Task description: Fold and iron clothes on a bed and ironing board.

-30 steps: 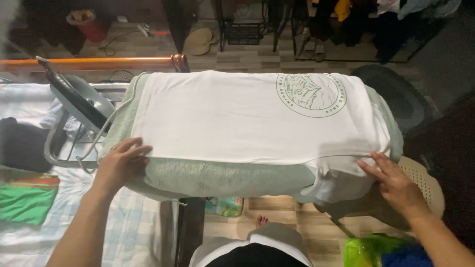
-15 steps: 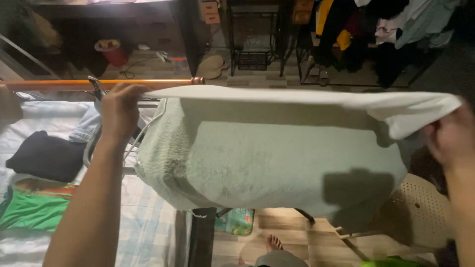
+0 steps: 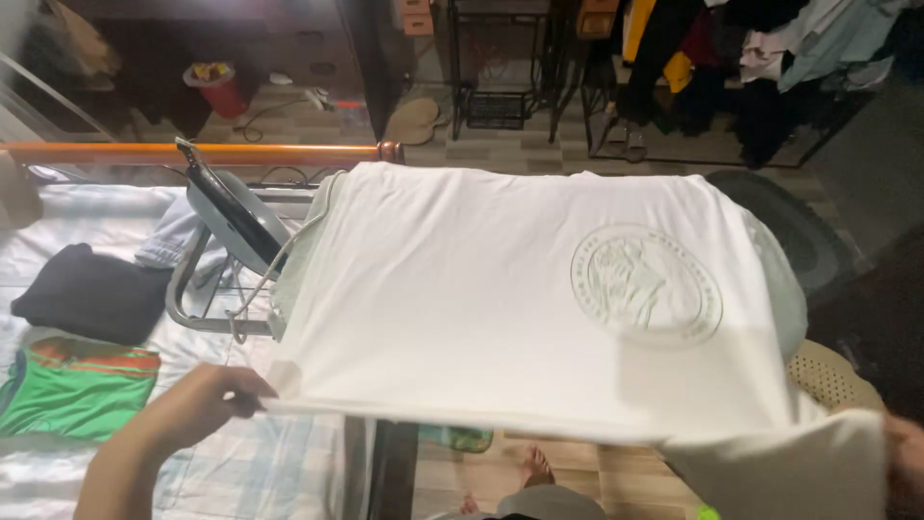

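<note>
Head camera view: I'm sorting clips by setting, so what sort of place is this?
Probably a bedroom at home used for ironing: a white T-shirt spread on a padded board, an iron on its rest, folded clothes on a bed, and hanging clothes behind.

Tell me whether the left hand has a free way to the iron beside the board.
Probably yes: the left hand pinches the white shirt at its near corner, and only bare bedsheet lies between it and the iron. It would have to drop the shirt first.
</note>
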